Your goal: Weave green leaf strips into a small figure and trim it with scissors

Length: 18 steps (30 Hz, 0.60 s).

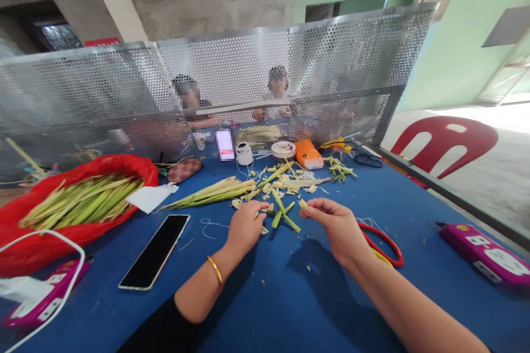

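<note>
A small, pale, fibrous stalk piece (303, 204) was pinched at the fingertips of the right hand (337, 229), just above the smooth blue surface (290, 298). Short green cuttings (285, 216) lay crossed between both hands. The left hand (245, 227) curled against them, though I could not tell whether it gripped one.

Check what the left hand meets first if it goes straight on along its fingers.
Likely the crossed green stem pieces just past the fingertips of the left hand; beyond them lies the heap of pale cuttings on the blue table. Depth is unclear, so it could pass just over them.
</note>
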Motion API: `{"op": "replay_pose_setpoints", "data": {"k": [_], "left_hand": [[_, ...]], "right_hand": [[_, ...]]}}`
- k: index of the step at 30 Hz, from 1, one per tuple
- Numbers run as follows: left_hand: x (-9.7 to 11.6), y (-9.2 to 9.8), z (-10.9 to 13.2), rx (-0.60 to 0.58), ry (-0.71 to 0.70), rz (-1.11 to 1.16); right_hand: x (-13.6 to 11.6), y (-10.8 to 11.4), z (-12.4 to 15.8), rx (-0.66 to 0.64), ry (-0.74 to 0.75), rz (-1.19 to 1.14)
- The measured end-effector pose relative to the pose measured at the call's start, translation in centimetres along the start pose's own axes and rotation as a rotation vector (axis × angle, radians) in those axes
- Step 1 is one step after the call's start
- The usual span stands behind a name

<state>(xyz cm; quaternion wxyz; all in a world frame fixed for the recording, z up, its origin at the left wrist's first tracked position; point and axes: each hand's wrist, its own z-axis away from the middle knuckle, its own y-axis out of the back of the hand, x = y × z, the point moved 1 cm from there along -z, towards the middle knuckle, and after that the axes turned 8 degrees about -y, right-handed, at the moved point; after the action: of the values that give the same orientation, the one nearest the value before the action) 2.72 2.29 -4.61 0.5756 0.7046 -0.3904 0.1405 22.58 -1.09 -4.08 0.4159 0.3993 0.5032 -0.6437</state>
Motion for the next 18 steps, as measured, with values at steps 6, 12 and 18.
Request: {"op": "replay_pose_setpoints", "data": {"k": [6, 12, 18], "left_hand": [[-1.2, -1.8, -2.7, -0.284, -0.334, -0.183], [-0.1, -0.5, -1.5, -0.086, -0.216, 0.127], [1.5, -0.4, 2.1, -0.097, 0.007, 0.816]], "right_hand": [[0.2, -1.5, -3.7, 0.035, 0.066, 0.163], [0.0, -2.3, -3.9, 0.064, 0.149, 0.241], [-0.5, -2.6, -0.4, -0.092, 0.385, 0.62]]}}
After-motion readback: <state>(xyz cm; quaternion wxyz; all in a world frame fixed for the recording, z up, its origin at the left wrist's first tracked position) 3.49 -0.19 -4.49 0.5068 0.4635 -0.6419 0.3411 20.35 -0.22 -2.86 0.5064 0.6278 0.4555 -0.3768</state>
